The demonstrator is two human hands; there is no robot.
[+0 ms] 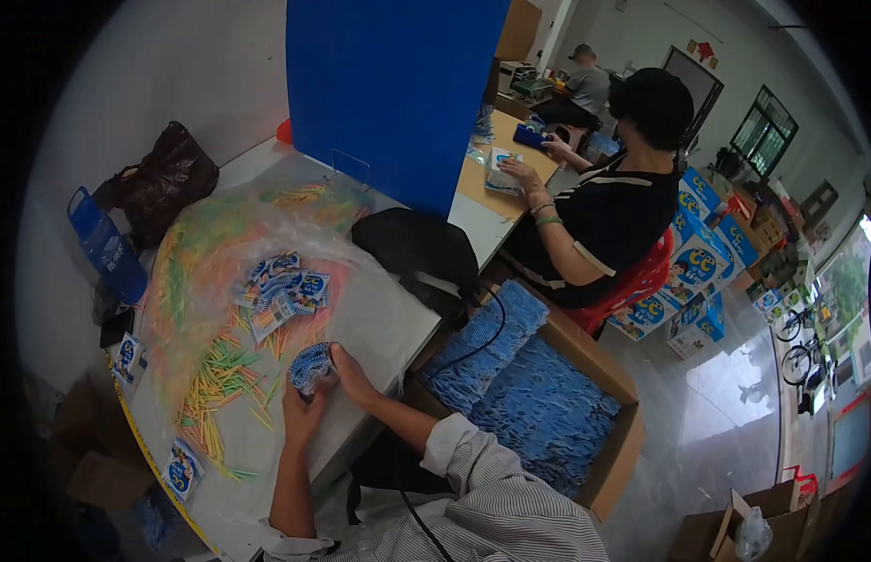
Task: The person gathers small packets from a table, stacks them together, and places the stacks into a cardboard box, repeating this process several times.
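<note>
Over the front of the white table [239, 510], a small bundle of blue-and-white patterned packets [311, 363] is held between my two hands. My left hand [304, 412] grips it from below and the left. On its right side my right hand [353, 379] closes round it, thumb at the top edge. Just beyond lies a pile of printed blue-and-white packets [284, 290]. Left of my hands, thin pastel sticks [215, 389] in green, yellow, orange and pink are spread loosely. Behind them rests a large clear plastic bag [206, 225] with more coloured sticks inside.
To my right stands a cardboard box [615, 459] full of blue packets. A black bag [412, 248] lies at the table's right corner, beside a blue partition [389, 94]. A blue bottle [108, 248] stands left. A co-worker [595, 206] sits at another table.
</note>
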